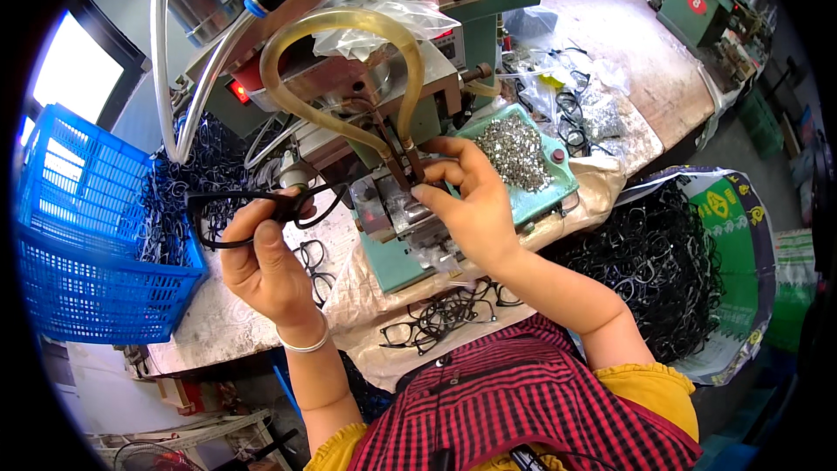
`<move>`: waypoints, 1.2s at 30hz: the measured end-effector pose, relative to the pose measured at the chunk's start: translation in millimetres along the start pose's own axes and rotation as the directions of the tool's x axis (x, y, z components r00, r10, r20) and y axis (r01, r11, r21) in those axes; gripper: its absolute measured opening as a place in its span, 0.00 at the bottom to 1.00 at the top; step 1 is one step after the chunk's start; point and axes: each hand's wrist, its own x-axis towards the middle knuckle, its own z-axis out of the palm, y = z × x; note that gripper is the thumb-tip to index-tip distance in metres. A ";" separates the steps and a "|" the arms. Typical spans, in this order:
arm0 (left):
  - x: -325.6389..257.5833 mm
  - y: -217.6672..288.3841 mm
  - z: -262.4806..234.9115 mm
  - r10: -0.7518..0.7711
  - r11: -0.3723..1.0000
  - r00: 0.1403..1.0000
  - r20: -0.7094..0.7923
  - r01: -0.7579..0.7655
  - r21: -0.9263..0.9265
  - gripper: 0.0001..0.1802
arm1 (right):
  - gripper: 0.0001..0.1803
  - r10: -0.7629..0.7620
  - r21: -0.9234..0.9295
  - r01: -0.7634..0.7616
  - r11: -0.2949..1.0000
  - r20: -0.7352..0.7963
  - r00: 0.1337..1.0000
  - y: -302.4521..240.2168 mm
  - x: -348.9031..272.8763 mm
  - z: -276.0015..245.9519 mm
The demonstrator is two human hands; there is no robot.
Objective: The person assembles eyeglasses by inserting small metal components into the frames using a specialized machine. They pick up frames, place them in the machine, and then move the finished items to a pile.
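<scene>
My left hand (268,275) grips a black eyeglass frame (288,206) between thumb and fingers, holding it in the air just left of a bench machine's metal fixture (403,211). At that fixture, my right hand (478,214) has thumb and fingertips drawn together against the metal, under the ends of a yellowish looped tube (270,70). Whatever lies between those fingertips is too small or hidden to name. Right of the machine sits a pale green tray (561,190) with a heap of small shiny metal parts (516,155).
A blue plastic basket (96,279) full of black frames stands at left. Several loose frames (440,314) lie on brown paper at the bench's near edge. To the right, a large green-lined sack (739,296) holds a pile of frames (663,270). Clear plastic (384,4) drapes the machine.
</scene>
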 end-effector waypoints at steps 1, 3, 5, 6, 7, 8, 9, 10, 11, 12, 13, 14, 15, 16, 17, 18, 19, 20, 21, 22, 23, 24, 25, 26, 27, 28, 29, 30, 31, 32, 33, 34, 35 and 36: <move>-0.3 2.2 4.2 0.050 0.999 0.998 0.034 -0.050 0.012 0.09 | 0.25 -0.033 -0.022 0.033 0.999 -0.008 0.999 -1.9 -4.7 0.4; -6.7 11.3 15.4 0.140 0.989 0.985 0.102 -0.144 0.029 0.07 | 0.23 -0.076 -0.144 0.080 0.986 0.033 0.997 -5.4 -7.5 -6.0; -24.9 17.4 24.2 0.098 0.969 0.944 0.314 -0.163 0.188 0.06 | 0.20 -0.092 -0.327 0.137 0.935 0.151 0.984 -12.4 -1.8 -30.8; -33.1 15.7 26.4 0.092 0.961 0.900 0.427 -0.193 0.200 0.06 | 0.15 -0.238 -0.556 0.281 0.783 0.150 0.960 1.5 6.0 -47.2; -36.9 11.2 28.9 0.142 0.934 0.830 0.539 -0.293 0.205 0.09 | 0.14 -0.329 -0.737 0.364 0.570 0.202 0.923 16.2 16.8 -66.4; -40.3 9.7 34.8 0.140 0.911 0.780 0.610 -0.343 0.230 0.13 | 0.13 -0.243 -0.877 0.242 0.416 0.149 0.958 35.7 23.4 -89.2; -41.2 7.6 41.6 0.131 0.873 0.730 0.671 -0.405 0.270 0.11 | 0.13 -0.216 -0.972 0.100 0.214 0.052 0.975 50.0 21.2 -104.9; -42.2 4.2 42.8 0.138 0.865 0.708 0.693 -0.426 0.263 0.13 | 0.14 -0.181 -0.990 0.041 0.137 0.016 0.983 58.0 20.9 -121.2; -43.5 1.8 42.5 0.140 0.857 0.685 0.715 -0.446 0.260 0.14 | 0.14 -0.268 -0.980 0.076 0.182 0.025 0.963 68.2 20.2 -134.1; -42.7 -0.6 41.6 0.132 0.867 0.687 0.714 -0.429 0.253 0.14 | 0.12 -0.304 -0.970 0.119 0.213 0.050 0.951 70.8 19.7 -139.3; -42.3 -2.6 40.4 0.123 0.876 0.691 0.713 -0.413 0.249 0.15 | 0.11 -0.341 -0.956 0.164 0.243 0.074 0.937 74.1 19.4 -141.5; -43.0 -3.1 38.9 0.114 0.885 0.695 0.710 -0.396 0.245 0.15 | 0.08 -0.373 -0.951 0.172 0.255 0.068 0.925 77.2 18.6 -141.2; -41.9 -1.5 36.7 0.099 0.893 0.686 0.721 -0.381 0.241 0.15 | 0.07 -0.371 -0.949 0.169 0.265 0.062 0.926 78.7 19.3 -140.8; -39.1 0.1 35.8 0.089 0.897 0.679 0.729 -0.373 0.238 0.16 | 0.07 -0.376 -0.952 0.165 0.258 0.058 0.925 79.8 19.1 -141.9; -36.6 2.1 35.5 0.078 0.900 0.673 0.735 -0.364 0.238 0.17 | 0.06 -0.380 -0.954 0.161 0.252 0.056 0.923 81.3 17.9 -143.8; -37.2 6.1 35.4 0.075 0.898 0.680 0.729 -0.364 0.248 0.18 | 0.07 -0.389 -0.954 0.170 0.247 0.063 0.919 79.9 18.7 -143.6; -42.9 4.2 32.9 0.067 0.906 0.680 0.731 -0.347 0.240 0.21 | 0.07 -0.387 -0.955 0.170 0.244 0.065 0.920 77.1 16.8 -142.3; -47.6 9.0 31.6 0.015 0.905 0.692 0.722 -0.317 0.285 0.22 | 0.08 -0.388 -0.949 0.178 0.261 0.066 0.919 72.5 17.8 -138.4; -52.9 12.6 29.9 -0.033 0.904 0.697 0.716 -0.284 0.319 0.23 | 0.07 -0.401 -0.952 0.182 0.246 0.071 0.913 70.7 17.9 -136.5; -51.3 23.2 29.5 -0.082 0.919 0.698 0.711 -0.224 0.325 0.25 | 0.06 -0.421 -0.951 0.199 0.237 0.084 0.903 68.7 16.4 -135.0; -47.9 46.1 30.1 -0.172 0.955 0.734 0.657 -0.039 0.294 0.22 | 0.06 -0.441 -0.950 0.214 0.227 0.095 0.892 68.9 15.8 -132.8; -38.5 62.3 26.8 -0.095 0.995 0.709 0.699 0.085 0.050 0.26 | 0.06 -0.445 -0.936 0.235 0.264 0.098 0.890 69.2 15.8 -132.4; -31.0 74.4 26.9 -0.010 0.959 0.705 0.709 0.207 -0.192 0.25 | 0.05 -0.448 -0.922 0.260 0.288 0.110 0.887 68.5 17.2 -133.8; -26.5 84.1 30.3 0.062 0.888 0.717 0.695 0.278 -0.366 0.24 | 0.06 -0.447 -0.910 0.257 0.325 0.091 0.890 73.3 17.5 -136.4; -23.2 92.1 34.7 0.120 0.819 0.728 0.675 0.312 -0.482 0.22 | 0.06 -0.424 -0.899 0.232 0.370 0.059 0.904 71.8 18.0 -133.0; -21.9 94.1 41.2 0.134 0.775 0.740 0.659 0.337 -0.535 0.21 | 0.07 -0.399 -0.888 0.204 0.413 0.025 0.917 69.8 17.5 -128.4; -22.5 93.4 46.4 0.142 0.738 0.756 0.639 0.349 -0.577 0.20 | 0.08 -0.372 -0.875 0.173 0.453 -0.009 0.928 67.5 16.9 -124.5; -23.0 90.4 52.9 0.144 0.711 0.766 0.627 0.360 -0.604 0.19 | 0.08 -0.336 -0.843 0.148 0.516 -0.040 0.941 70.7 18.7 -121.0; -24.2 88.7 55.6 0.135 0.704 0.778 0.613 0.360 -0.612 0.18 | 0.08 -0.337 -0.814 0.155 0.560 -0.053 0.940 74.9 20.1 -118.3; -25.1 86.7 57.3 0.124 0.703 0.791 0.599 0.356 -0.616 0.17 | 0.07 -0.337 -0.782 0.162 0.602 -0.065 0.939 79.6 21.3 -116.2; -25.0 85.6 54.4 0.112 0.716 0.808 0.578 0.338 -0.611 0.16 | 0.07 -0.336 -0.748 0.169 0.642 -0.076 0.939 83.7 22.6 -115.0; -24.6 86.7 49.3 0.102 0.741 0.830 0.548 0.305 -0.599 0.15 | 0.07 -0.287 -0.701 0.129 0.701 -0.111 0.952 86.9 24.2 -114.8; -22.6 88.8 40.9 0.087 0.786 0.851 0.518 0.260 -0.561 0.13 | 0.07 -0.255 -0.682 0.103 0.724 -0.126 0.959 85.8 23.2 -113.1; -20.2 93.5 26.8 0.075 0.853 0.880 0.470 0.187 -0.487 0.12 | 0.06 -0.224 -0.658 0.079 0.749 -0.139 0.965 85.3 23.6 -111.7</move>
